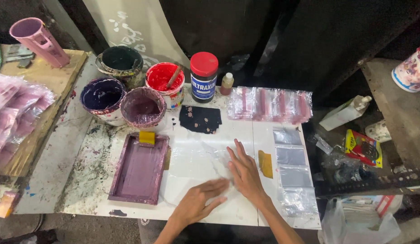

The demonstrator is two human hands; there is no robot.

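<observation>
Seen from above, a person's two bare hands press flat on a clear plastic sheet (198,158) lying on a white, paint-stained surface (79,180). The left hand (196,203) rests palm down near the front edge, fingers spread and open, gripping nothing. The right hand (244,174) lies just beside it, also flat and open, fingers pointing away from the body. The sheet sits mid-surface, between a purple printing frame (138,169) on the left and a column of small clear bags (291,169) on the right.

Behind stand four paint tubs (142,108) — one red, with a stick in it — a red-capped jar (203,77) and a row of pink-striped bags (268,105). A yellow squeegee (147,137) rests on the frame's far edge.

Smoothing would likely go best with palms kept flat, stroking outward from the middle so wrinkles leave at the edges — light, even pressure, so the thin film does not shift.
</observation>
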